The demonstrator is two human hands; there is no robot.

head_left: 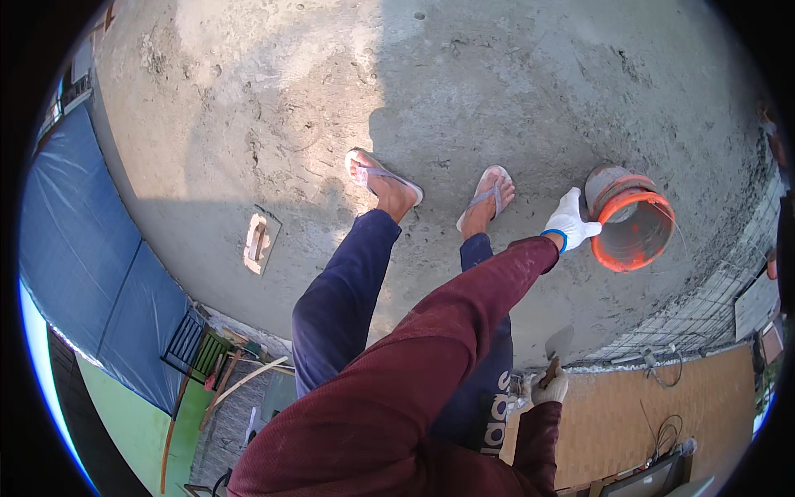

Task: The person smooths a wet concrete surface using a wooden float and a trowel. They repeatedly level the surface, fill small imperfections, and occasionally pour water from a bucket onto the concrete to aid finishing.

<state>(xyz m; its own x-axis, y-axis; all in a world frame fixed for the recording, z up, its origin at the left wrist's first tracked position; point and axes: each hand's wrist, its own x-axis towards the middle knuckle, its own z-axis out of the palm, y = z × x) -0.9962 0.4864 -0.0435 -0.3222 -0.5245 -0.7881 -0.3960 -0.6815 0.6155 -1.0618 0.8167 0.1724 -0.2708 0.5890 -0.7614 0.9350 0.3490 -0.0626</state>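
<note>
My left hand [571, 224], in a white glove with a blue cuff, reaches rightward with thumb spread from the other fingers, at the rim of an orange bucket [611, 255]; whether it touches is unclear. A dirty grey bucket [604, 178] sits directly beside or behind the orange one. Lower right, my right hand [546, 388], also gloved, grips the wooden handle of a pointed trowel [559, 341]. A flat float with a handle [257, 244] lies on the grey cement floor [248, 99], left of my sandalled feet.
A blue tarp [87, 240] runs along the left edge, with timber pieces [240, 373] and a dark slatted rack [186, 344] below it. Wire mesh [696, 315] borders the right side. Below lies a tan tiled surface [662, 414] with loose cables.
</note>
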